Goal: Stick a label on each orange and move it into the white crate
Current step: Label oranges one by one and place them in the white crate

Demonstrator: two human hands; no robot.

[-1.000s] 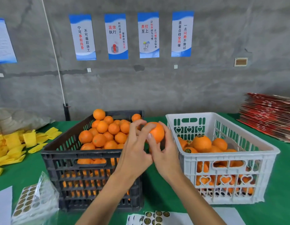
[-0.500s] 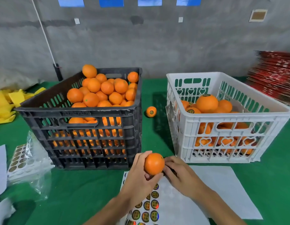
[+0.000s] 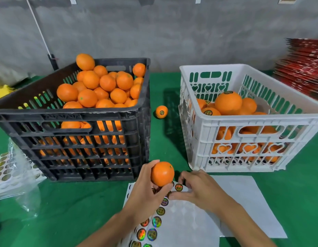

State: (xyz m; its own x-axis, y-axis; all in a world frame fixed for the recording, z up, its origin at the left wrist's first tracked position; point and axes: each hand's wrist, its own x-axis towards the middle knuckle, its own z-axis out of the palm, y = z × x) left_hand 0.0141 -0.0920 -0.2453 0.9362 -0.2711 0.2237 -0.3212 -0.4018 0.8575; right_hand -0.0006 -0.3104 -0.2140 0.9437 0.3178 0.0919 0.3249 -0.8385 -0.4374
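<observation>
Orange (image 3: 162,173) gripped in left hand (image 3: 145,195), right hand (image 3: 197,189) pinched at label sheet (image 3: 181,220), black crate (image 3: 79,122) left, white crate (image 3: 243,125) right, loose orange (image 3: 161,112) lay between them on counter (image 3: 74,211).

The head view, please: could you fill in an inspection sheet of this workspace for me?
Surface: green table.
Job's things: black crate heaped with oranges; white crate part filled with labelled oranges; held orange, no label visible; label sheet.
Clutter: loose orange, labelled, on the table between the crates; bagged labels; yellow pieces; red stack.
Grips: left hand holds the orange; right hand picks at a label on the sheet.
Cables: white cord on the wall.
Surroundings: grey concrete wall.
</observation>
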